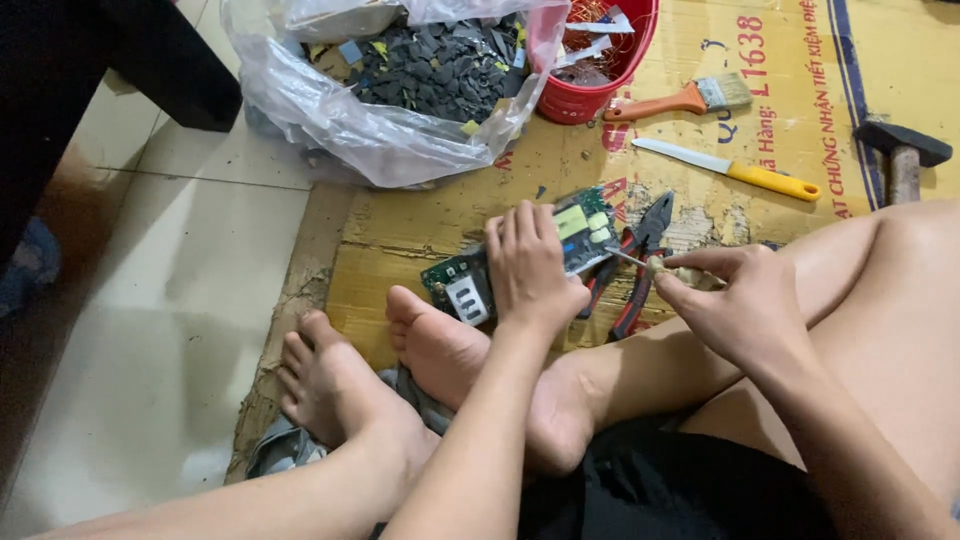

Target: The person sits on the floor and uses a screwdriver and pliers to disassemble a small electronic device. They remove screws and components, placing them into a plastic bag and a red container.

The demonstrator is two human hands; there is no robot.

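The green rectangular circuit board [520,255] lies flat on the brown cardboard sheet [420,225], and your left hand [530,268] is pressed down over its middle, fingers spread across it, pinning it rather than gripping. Your right hand [735,300] sits just to the right of the board, fingers pinched around the pale handle of a thin metal-tipped tool [640,264] whose point reaches the board's right edge. Between your two hands, red-and-black-handled pliers [632,262] rest on the cardboard, partly under that tool. Your bare feet are just below your left hand, near the board's lower corner. Farther out beyond your right hand lie a yellow-handled knife [730,168], an orange-handled paintbrush [680,98] and a dark-headed hammer [903,150]. Beyond your left hand, a clear plastic bag of dark grey chips [400,80] touches a red plastic bucket [600,60]
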